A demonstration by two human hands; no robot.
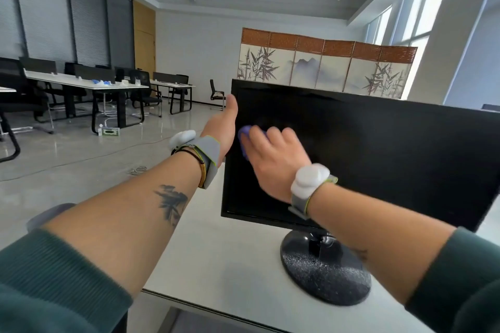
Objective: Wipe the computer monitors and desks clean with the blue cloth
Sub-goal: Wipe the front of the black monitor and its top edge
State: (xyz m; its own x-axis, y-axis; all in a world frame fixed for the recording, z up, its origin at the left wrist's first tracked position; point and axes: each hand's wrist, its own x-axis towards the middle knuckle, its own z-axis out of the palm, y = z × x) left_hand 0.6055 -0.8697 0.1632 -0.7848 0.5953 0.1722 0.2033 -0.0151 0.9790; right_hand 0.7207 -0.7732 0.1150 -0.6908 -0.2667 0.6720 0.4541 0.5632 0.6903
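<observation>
Far left, long tables [81,83]; nearer, the left hand [220,130] clasps the left edge of the monitor [378,149] — fingers hidden behind. The right hand [273,162], fingers curled, presses the blue cloth [244,140] to its glass — a folding screen [324,67] beyond.

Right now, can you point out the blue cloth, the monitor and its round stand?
blue cloth [243,140]: head view, on the blue edge that shows.
monitor [378,149]: head view, on the dark screen.
round stand [324,276]: head view, on the dusty top of its base.
</observation>
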